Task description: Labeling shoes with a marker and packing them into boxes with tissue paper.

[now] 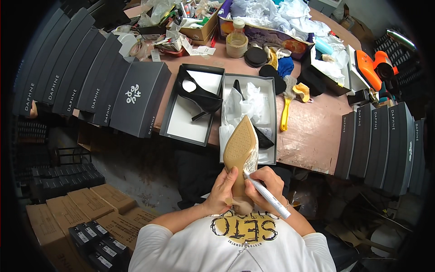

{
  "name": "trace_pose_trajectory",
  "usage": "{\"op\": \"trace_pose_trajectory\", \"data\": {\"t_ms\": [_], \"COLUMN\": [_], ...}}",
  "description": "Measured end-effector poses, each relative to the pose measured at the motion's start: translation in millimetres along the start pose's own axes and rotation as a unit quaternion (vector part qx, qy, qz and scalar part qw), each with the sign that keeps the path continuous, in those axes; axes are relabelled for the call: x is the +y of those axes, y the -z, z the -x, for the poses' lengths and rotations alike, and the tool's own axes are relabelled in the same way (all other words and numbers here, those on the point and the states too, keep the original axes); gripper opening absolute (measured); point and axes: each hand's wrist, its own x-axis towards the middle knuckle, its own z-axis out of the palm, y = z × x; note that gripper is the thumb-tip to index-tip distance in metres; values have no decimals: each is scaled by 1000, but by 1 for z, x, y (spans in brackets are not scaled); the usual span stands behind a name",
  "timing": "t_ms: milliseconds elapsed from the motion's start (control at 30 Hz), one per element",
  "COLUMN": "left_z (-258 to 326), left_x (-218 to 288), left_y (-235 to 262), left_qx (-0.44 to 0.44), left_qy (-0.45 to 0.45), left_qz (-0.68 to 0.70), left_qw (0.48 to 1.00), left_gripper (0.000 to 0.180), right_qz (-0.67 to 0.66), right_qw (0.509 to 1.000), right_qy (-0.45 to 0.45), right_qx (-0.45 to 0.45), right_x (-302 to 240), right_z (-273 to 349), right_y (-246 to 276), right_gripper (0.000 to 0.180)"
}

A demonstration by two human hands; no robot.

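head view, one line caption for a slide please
Left hand holds a tan shoe sole-up while right hand puts a white marker to it, above an open box.

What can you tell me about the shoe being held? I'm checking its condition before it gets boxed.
The shoe is a pointed high-heeled pump held sole up, toe pointing away over the open shoebox. Its tan sole has a dotted grip pattern at the front. The left hand grips its narrow waist; the right hand holds a white marker with its tip at the sole's edge.
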Motion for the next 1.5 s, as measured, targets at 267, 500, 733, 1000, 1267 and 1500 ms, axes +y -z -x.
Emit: {"op": "trace_pose_trajectory", "data": {"t_ms": [267, 500, 733, 1000, 1267, 1500], "left_z": [1, -2, -2, 1, 0, 1], "left_x": [-1, 3, 0, -1, -3, -2], "left_y": [2, 0, 0, -2, 0, 1], "left_qx": [-2, -5, 0, 12, 5, 9], "left_qy": [6, 27, 30, 0, -3, 2], "left_qz": [2, 55, 85, 41, 38, 30], "left_qw": [1000, 998, 996, 999, 999, 1000], "left_gripper": [46, 43, 41, 41, 41, 43], "right_qz": [-18, -155, -104, -67, -31, -39], "right_qw": [1000, 969, 990, 995, 998, 998], "right_qy": [-7, -185, -96, -73, -48, -50], "right_qx": [-24, 61, -7, -13, -15, -31], "right_x": [-2, -8, -4, -1, -4, -7], "right_z": [-1, 3, -4, -4, -6, -7], "right_y": [3, 5, 11, 3, 2, 4], "right_gripper": [25, 20, 16, 16, 15, 16]}}
